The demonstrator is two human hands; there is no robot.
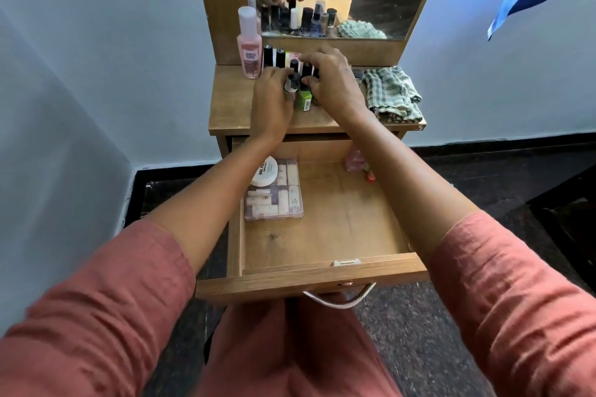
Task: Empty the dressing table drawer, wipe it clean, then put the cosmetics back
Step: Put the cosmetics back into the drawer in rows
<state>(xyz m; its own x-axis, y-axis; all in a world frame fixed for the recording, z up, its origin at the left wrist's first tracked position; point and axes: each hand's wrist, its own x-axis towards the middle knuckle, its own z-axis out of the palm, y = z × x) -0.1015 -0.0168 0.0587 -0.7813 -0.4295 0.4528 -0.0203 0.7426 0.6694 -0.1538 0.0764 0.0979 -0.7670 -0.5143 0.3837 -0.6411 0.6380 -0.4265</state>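
**A:** Both hands are up on the bench [232, 106], working in the cluster of nail-polish bottles by its back edge. The left hand [272, 97] curls round a small dark-capped bottle [292, 82], which stands upright.

**B:** And the right hand [332, 80]?

**A:** Its fingers arch down over the green bottle [304, 99] and its neighbours. I can't tell whether it's pinching one, because the hand covers them.

**B:** So what does the next move turn on?

**A:** The drawer [322, 277]. It's pulled out directly below the hands, toward the person. The middle and front of its floor are bare. A clear box [274, 200] and a white jar [265, 172] fill the back-left corner, and the left hand is nearer to that.

**B:** Anything hard to read?

**A:** The bottles under the right hand, for one. There's also something pink [354, 158] in the drawer's back-right corner, half behind the forearm. The checked cloth [392, 95] lies at the bench's right edge, well apart from both hands.
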